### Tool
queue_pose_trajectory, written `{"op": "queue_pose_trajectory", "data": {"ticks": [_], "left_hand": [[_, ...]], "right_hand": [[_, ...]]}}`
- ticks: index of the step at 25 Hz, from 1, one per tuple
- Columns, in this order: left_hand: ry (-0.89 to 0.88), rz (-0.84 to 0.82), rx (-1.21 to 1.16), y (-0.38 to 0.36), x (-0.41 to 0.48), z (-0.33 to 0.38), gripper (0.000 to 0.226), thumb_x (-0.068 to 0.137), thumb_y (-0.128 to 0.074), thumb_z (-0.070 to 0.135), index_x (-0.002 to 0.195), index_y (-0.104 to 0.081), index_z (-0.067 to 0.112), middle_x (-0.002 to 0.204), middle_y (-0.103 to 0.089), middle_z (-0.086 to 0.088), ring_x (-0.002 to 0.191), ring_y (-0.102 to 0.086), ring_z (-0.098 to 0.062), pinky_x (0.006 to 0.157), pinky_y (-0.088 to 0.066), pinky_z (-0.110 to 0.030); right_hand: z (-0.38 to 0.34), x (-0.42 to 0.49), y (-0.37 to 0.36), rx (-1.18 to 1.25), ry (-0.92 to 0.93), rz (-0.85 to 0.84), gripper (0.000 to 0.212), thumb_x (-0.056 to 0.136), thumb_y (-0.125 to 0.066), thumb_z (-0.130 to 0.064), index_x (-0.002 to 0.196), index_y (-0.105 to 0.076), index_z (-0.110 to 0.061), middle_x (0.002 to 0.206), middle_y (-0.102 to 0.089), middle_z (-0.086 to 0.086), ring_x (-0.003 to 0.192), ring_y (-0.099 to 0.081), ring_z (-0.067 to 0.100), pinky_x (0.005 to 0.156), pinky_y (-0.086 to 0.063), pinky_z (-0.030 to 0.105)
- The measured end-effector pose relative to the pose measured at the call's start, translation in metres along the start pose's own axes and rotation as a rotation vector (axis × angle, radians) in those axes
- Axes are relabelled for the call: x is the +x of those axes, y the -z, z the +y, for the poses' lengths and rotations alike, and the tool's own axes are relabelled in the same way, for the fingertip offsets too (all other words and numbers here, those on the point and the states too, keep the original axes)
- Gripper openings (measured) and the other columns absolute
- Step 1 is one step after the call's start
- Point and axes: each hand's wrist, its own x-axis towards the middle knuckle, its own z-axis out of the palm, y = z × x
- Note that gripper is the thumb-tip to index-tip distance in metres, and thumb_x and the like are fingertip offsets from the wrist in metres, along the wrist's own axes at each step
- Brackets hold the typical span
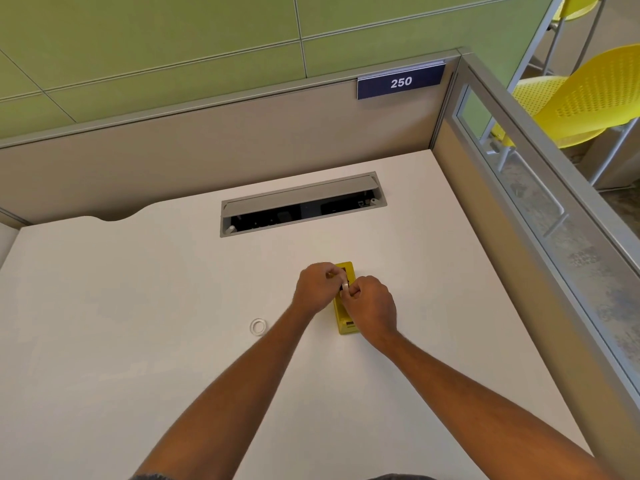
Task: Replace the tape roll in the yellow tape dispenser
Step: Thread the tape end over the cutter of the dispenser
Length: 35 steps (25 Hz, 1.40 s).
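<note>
Two hands meet over a yellow tape dispenser [347,328] that lies on the white worktop [138,306], a little right of the middle, with its long side pointing away from the person. The left hand [318,287] comes in from the left with its fingers curled and its fingertips on a small white tape roll [345,284]. The right hand [371,306] covers the middle of the dispenser from the right, and its fingers, also curled, pinch the same roll from the near side. The roll stands on edge between the two hands, right above the dispenser's open middle. Whether it already sits in the slot is too small to tell. Only the far end and the near end of the dispenser show past the hands.

A thin white ring [258,327] lies flat on the worktop left of the dispenser, near the left forearm and apart from both hands.

Farther back, a grey cable hatch [301,202] is set into the worktop with its flap raised. A blue sign [401,82] reading 250 hangs on the beige partition [207,143] behind. Yellow chairs [588,98] stand beyond the partition on the right.
</note>
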Motion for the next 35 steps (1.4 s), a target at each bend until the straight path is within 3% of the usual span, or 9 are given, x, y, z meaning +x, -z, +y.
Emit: {"op": "queue_pose_trajectory", "data": {"ticks": [2,6,8,11,14,16,21,26,35], "left_hand": [[0.203,0.085,-0.355,-0.017,-0.016,-0.004,0.013,0.094,-0.072,0.022,0.102,-0.082,0.024,0.101,-0.078,0.002,0.082,-0.065,-0.017,0.071,-0.052,-0.031],[0.381,0.393,-0.582,-0.043,-0.028,0.001,0.022,0.089,-0.077,0.019,0.11,-0.074,0.026,0.114,-0.075,-0.009,0.094,-0.071,-0.021,0.074,-0.057,-0.03],[0.5,0.401,-0.717,-0.052,-0.029,0.0,0.037,0.09,-0.08,0.021,0.126,-0.07,0.016,0.128,-0.069,-0.015,0.104,-0.071,-0.024,0.086,-0.063,-0.038],[0.516,0.302,-0.928,-0.062,-0.03,-0.01,0.051,0.093,-0.081,0.024,0.13,-0.066,-0.007,0.113,-0.071,-0.03,0.083,-0.062,-0.021,0.068,-0.055,-0.032],[0.519,0.285,-0.945,-0.069,-0.03,-0.017,0.024,0.095,-0.083,0.029,0.086,-0.07,0.011,0.066,-0.065,0.001,0.064,-0.058,-0.015,0.058,-0.051,-0.028],[0.521,0.269,-0.938,-0.072,-0.032,-0.017,0.025,0.095,-0.082,0.029,0.078,-0.07,0.016,0.059,-0.066,0.006,0.057,-0.061,-0.011,0.055,-0.053,-0.026],[0.521,0.263,-0.991,-0.074,-0.038,-0.009,0.014,0.096,-0.077,0.02,0.099,-0.079,0.007,0.079,-0.075,-0.005,0.071,-0.069,-0.018,0.065,-0.06,-0.031],[0.592,0.231,-1.01,-0.069,-0.032,0.001,0.023,0.095,-0.073,0.025,0.111,-0.078,0.009,0.101,-0.078,-0.015,0.086,-0.071,-0.025,0.078,-0.06,-0.037],[0.594,0.19,-0.994,-0.067,-0.029,-0.003,0.012,0.097,-0.068,0.021,0.1,-0.076,0.013,0.096,-0.075,-0.012,0.089,-0.069,-0.027,0.084,-0.059,-0.041]], "right_hand": [[0.0,-0.001,0.0,0.003,0.011,0.004,0.035,0.102,-0.066,-0.047,0.077,-0.063,-0.023,0.082,-0.067,-0.004,0.07,-0.065,0.016,0.052,-0.04,0.025],[0.003,-0.004,-0.001,0.004,0.025,0.023,0.033,0.101,-0.066,-0.049,0.079,-0.062,-0.025,0.084,-0.067,-0.004,0.072,-0.065,0.016,0.056,-0.05,0.03],[0.003,-0.006,-0.002,0.01,0.028,0.033,0.032,0.101,-0.066,-0.049,0.081,-0.063,-0.025,0.085,-0.067,-0.004,0.074,-0.066,0.016,0.061,-0.057,0.035],[0.004,-0.008,-0.003,0.024,0.03,0.053,0.032,0.101,-0.066,-0.049,0.082,-0.065,-0.023,0.085,-0.067,-0.004,0.075,-0.066,0.016,0.063,-0.059,0.037],[0.006,-0.008,-0.004,0.044,0.049,0.056,0.026,0.101,-0.07,-0.042,0.087,-0.068,-0.021,0.089,-0.069,-0.003,0.078,-0.066,0.016,0.065,-0.059,0.035],[0.008,-0.009,-0.004,0.06,0.068,0.053,0.023,0.101,-0.071,-0.039,0.089,-0.069,-0.019,0.091,-0.069,-0.002,0.081,-0.066,0.016,0.067,-0.059,0.035],[0.009,-0.01,-0.004,0.083,0.103,0.048,0.023,0.102,-0.071,-0.037,0.091,-0.07,-0.017,0.092,-0.069,-0.002,0.083,-0.065,0.016,0.07,-0.06,0.036],[0.01,-0.011,-0.005,0.088,0.108,0.053,0.023,0.101,-0.071,-0.037,0.09,-0.069,-0.017,0.092,-0.068,-0.004,0.084,-0.064,0.016,0.07,-0.058,0.036],[0.009,-0.013,-0.007,0.079,0.119,0.069,0.023,0.102,-0.072,-0.038,0.094,-0.07,-0.016,0.096,-0.071,-0.001,0.087,-0.065,0.017,0.073,-0.061,0.035]]}}
